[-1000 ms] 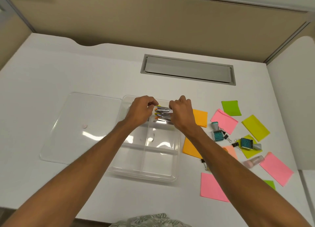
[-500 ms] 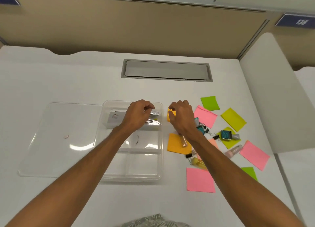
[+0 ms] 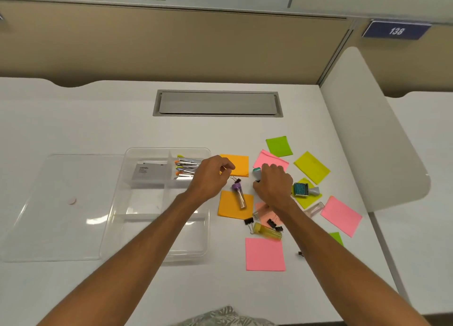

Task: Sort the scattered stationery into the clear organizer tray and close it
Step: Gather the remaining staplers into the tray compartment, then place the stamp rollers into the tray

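Note:
The clear organizer tray [image 3: 157, 151] lies open on the white desk, with its lid [image 3: 61, 203] flat to its left. Staplers [image 3: 187, 167] fill its back right compartment and a grey box [image 3: 147, 175] the back left. My left hand [image 3: 210, 176] hovers over the tray's right edge, fingers loosely curled and nothing seen in them, beside a binder clip [image 3: 235, 179]. My right hand [image 3: 273, 186] is knuckles-up over the clutter by a small teal stamp [image 3: 257, 171]; its fingertips are hidden. A purple-capped tube [image 3: 239, 193] lies on an orange note [image 3: 230, 208].
Right of the tray lie pink [image 3: 265, 253], green [image 3: 279, 146] and yellow-green [image 3: 311, 167] sticky notes, a teal stamp [image 3: 304, 189], a yellow tube [image 3: 267, 231] and binder clips [image 3: 248, 221]. A grey cable hatch [image 3: 218, 103] sits behind. A white partition [image 3: 375, 129] bounds the right side.
Both hands have left the tray's stapler compartment and moved right to the scattered items. The staplers now lie in the tray. The camera view has shifted up and left.

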A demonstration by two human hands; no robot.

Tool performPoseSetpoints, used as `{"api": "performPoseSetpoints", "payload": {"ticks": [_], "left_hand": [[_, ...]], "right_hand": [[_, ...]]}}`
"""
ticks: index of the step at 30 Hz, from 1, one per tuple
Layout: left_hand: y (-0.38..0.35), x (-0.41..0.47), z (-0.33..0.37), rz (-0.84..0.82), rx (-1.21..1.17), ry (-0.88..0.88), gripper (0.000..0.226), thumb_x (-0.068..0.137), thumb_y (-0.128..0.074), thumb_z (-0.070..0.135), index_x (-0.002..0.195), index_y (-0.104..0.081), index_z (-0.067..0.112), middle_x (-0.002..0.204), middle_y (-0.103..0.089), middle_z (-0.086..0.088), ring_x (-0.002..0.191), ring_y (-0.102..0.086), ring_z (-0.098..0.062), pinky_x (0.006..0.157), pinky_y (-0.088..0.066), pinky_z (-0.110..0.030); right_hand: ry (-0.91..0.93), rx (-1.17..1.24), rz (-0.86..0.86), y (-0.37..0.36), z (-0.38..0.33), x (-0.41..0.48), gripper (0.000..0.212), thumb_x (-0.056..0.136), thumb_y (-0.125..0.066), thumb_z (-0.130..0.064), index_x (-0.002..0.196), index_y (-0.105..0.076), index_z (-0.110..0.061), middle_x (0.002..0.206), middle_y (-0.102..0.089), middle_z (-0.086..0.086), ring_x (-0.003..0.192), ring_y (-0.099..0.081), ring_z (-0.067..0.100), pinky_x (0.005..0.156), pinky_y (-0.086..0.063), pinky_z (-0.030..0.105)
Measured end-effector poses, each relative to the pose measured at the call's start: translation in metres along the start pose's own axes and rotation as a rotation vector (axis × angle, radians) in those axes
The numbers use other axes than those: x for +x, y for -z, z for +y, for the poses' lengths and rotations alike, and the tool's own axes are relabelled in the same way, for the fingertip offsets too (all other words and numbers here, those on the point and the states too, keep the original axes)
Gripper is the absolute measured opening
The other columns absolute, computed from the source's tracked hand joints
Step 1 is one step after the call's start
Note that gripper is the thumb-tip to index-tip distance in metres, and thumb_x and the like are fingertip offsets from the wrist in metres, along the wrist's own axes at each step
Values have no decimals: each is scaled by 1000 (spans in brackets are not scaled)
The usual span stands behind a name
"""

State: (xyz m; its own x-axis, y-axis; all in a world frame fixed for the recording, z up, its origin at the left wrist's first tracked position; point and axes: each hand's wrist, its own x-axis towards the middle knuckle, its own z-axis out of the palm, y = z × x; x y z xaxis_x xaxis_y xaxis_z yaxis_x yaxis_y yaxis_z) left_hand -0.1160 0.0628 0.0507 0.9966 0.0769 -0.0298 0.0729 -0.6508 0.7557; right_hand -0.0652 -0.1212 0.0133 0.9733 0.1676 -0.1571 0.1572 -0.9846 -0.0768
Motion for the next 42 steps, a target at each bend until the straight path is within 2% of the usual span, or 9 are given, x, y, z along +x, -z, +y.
{"api": "performPoseSetpoints", "payload": {"ticks": [7,10,14,19,23,27,31,36,42], "left_hand": [[-25,1,18,-94,-133,158,23,92,-61,23,112,-67,12,106,-71,-5,87,-65,-15,71,-47,-17],[-45,5,26,-191,-212,318,45,90,-61,43,125,-56,15,110,-67,-3,92,-66,-21,70,-50,-26],[-70,14,41,-127,-414,427,40,85,-66,44,107,-63,11,100,-70,-8,88,-70,-23,77,-60,-42],[-94,24,62,-83,-483,418,24,89,-63,28,93,-66,4,92,-71,-17,85,-70,-33,74,-61,-44],[-109,31,70,-82,-484,414,26,92,-62,27,107,-61,6,105,-67,-18,90,-69,-29,72,-61,-41],[-116,30,77,-60,-525,430,25,95,-59,25,112,-49,11,112,-63,-17,91,-69,-26,66,-60,-33],[-115,26,78,-69,-557,415,22,95,-59,25,109,-49,12,110,-64,-17,90,-69,-25,72,-60,-38],[-102,20,69,-84,-603,411,19,95,-60,25,106,-51,13,104,-68,-15,89,-70,-25,76,-60,-40],[-71,11,55,-11,-628,399,14,93,-63,21,104,-57,15,104,-65,-17,97,-68,-27,77,-61,-45]], "right_hand": [[-19,430,21,10,16,-4,42,75,-73,-39,108,-59,-16,99,-64,4,91,-60,23,71,-49,34],[85,615,9,20,26,-13,46,75,-78,-41,111,-57,-20,92,-66,-1,81,-61,16,69,-50,34],[144,741,40,26,40,-28,46,72,-80,-39,107,-55,-24,87,-64,-6,77,-59,11,67,-52,33],[172,879,57,26,77,-30,40,76,-78,-37,108,-59,-24,93,-65,-7,84,-60,12,72,-53,30],[141,671,107,18,126,-19,31,83,-73,-23,111,-63,-15,102,-64,2,93,-59,19,79,-51,35],[101,276,-87,6,160,-6,51,77,-74,-20,125,-57,-18,118,-56,8,112,-50,29,87,-42,41],[167,101,-122,-5,166,-2,45,78,-68,-18,121,-56,-21,113,-54,6,109,-49,30,84,-39,42],[194,95,-25,-6,162,1,30,83,-65,-21,113,-60,-21,105,-59,5,104,-52,29,80,-36,41],[240,289,40,8,136,3,40,77,-73,-32,114,-62,-22,105,-61,4,105,-53,27,81,-38,40]]}}
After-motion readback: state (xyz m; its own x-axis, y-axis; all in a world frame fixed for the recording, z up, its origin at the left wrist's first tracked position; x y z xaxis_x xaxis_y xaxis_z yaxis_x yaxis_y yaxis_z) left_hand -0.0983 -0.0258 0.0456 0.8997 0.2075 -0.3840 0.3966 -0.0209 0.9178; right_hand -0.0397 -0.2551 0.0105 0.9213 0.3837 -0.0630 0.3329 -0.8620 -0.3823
